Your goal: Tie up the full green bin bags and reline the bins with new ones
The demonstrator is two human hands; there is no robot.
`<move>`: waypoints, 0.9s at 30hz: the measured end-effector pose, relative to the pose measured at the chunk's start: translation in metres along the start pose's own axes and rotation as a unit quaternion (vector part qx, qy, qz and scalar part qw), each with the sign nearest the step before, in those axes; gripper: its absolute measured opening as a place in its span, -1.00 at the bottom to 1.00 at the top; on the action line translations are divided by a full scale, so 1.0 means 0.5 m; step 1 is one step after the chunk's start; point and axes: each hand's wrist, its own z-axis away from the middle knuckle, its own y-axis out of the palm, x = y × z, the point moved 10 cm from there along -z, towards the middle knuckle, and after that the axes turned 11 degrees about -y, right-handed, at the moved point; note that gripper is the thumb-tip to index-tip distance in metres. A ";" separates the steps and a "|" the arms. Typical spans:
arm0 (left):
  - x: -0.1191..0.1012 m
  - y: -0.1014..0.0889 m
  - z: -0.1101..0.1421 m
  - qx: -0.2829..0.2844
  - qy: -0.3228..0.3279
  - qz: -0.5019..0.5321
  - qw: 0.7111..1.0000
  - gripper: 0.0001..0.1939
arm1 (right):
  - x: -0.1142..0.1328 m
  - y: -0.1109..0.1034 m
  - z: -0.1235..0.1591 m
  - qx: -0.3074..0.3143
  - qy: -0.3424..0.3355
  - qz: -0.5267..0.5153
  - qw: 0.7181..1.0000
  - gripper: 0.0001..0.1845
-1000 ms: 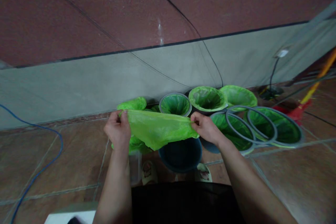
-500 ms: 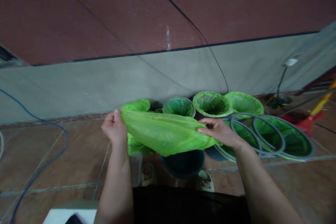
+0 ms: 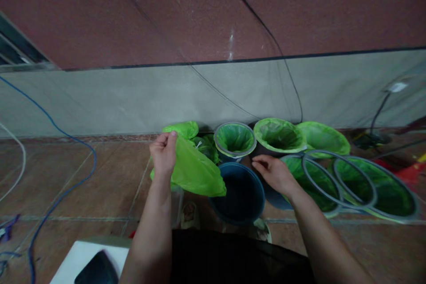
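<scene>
My left hand point(image 3: 163, 153) pinches one corner of a thin green plastic bag point(image 3: 195, 171), which hangs down from it beside an unlined dark blue bucket point(image 3: 240, 193). My right hand point(image 3: 274, 173) has nothing in it; its fingers are loosely curled over the bucket's right rim. Behind the bucket stand several buckets lined with green bags point(image 3: 278, 135), one with a grey rim ring point(image 3: 234, 138). My feet in slippers point(image 3: 189, 213) show below the bucket.
Larger green-lined bins with grey rings point(image 3: 356, 184) lie to the right. A pile of green bags point(image 3: 183, 129) sits by the wall. A blue cable point(image 3: 63, 182) runs over the tiled floor at left. A white object point(image 3: 87, 261) is at bottom left. A grey and maroon wall stands behind.
My right hand has let go of the green bag and dropped to the bucket's rim. The bag, held stretched between both hands before, now hangs from my left hand alone.
</scene>
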 end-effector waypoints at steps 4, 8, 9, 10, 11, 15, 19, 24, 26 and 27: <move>-0.017 0.083 0.040 0.126 -0.015 -0.013 0.992 -0.66 | 0.103 0.081 -0.012 0.013 -0.051 -0.097 0.994 -0.62; -0.022 0.171 0.100 0.291 -0.030 -0.022 0.956 -0.66 | 0.158 0.105 -0.029 0.002 -0.090 -0.118 0.989 -0.38; -0.025 0.190 0.119 0.328 -0.023 -0.030 0.944 -0.67 | 0.169 0.102 -0.033 -0.004 -0.104 -0.127 0.986 -0.34; -0.029 0.209 0.138 0.361 -0.013 -0.039 0.932 -0.68 | 0.180 0.097 -0.037 -0.012 -0.121 -0.139 0.983 -0.33; -0.033 0.225 0.157 0.391 -0.001 -0.048 0.919 -0.68 | 0.189 0.091 -0.039 -0.019 -0.137 -0.153 0.979 -0.35; -0.041 0.265 0.203 0.437 0.027 -0.056 0.897 -0.71 | 0.192 0.081 -0.043 -0.030 -0.139 -0.214 0.966 -0.73; -0.026 0.277 0.215 0.434 0.039 -0.105 0.894 -0.76 | 0.143 0.052 -0.039 -0.098 -0.061 -0.316 0.942 -0.80; 0.012 0.287 0.225 0.415 0.122 -0.305 0.848 -0.93 | 0.085 0.005 -0.032 -0.179 0.006 -0.419 0.890 -0.79; 0.016 0.284 0.219 0.391 0.149 -0.340 0.842 -0.88 | 0.065 -0.020 -0.026 -0.222 0.019 -0.422 0.879 -0.81; 0.017 0.281 0.214 0.378 0.157 -0.350 0.843 -0.88 | 0.055 -0.033 -0.023 -0.244 0.025 -0.416 0.876 -0.81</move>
